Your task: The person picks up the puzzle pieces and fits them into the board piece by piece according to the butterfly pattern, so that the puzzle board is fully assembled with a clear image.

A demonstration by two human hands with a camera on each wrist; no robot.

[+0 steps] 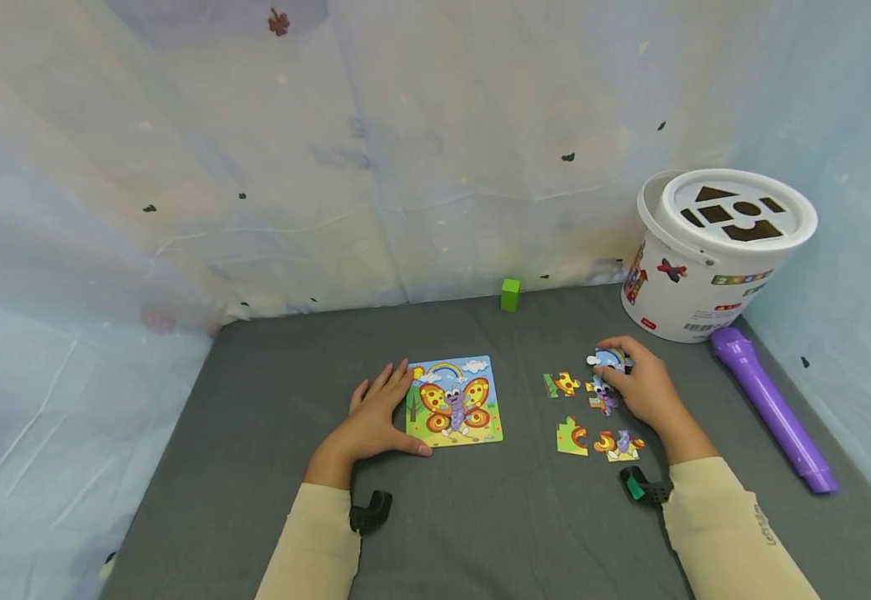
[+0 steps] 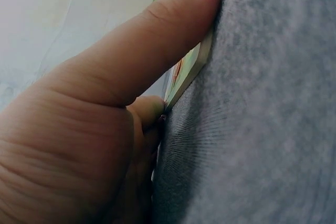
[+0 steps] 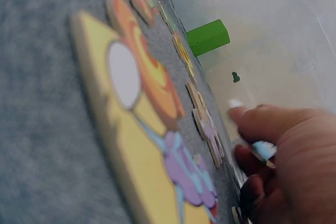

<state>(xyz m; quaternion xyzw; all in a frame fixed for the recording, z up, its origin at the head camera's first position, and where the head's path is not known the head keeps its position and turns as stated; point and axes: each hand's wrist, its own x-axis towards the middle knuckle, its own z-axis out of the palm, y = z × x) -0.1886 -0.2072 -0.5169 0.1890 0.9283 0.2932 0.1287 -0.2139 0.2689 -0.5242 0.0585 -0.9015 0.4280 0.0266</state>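
A square butterfly picture board (image 1: 456, 410) lies flat on the grey cloth. Along its left side rests my left hand (image 1: 375, 425), fingers stretched up that edge and thumb near the lower corner. To the right, my right hand (image 1: 653, 392) pinches a rainbow jigsaw piece (image 1: 611, 359) between thumb and fingers; part of it is hidden by the hand. Just below lies a piece with the butterfly's face (image 1: 603, 397). Nearby are a yellow-wing piece (image 1: 563, 384), a green piece with an orange curl (image 1: 572, 437) and a purple-body piece (image 1: 621, 446), large in the right wrist view.
A green block (image 1: 510, 295) stands at the back edge by the curtain (image 1: 405, 167). At the back right is a white bucket (image 1: 675, 292) with a shape-hole lid (image 1: 773, 200). A purple microphone-shaped tube (image 1: 776, 412) lies right of my right arm.
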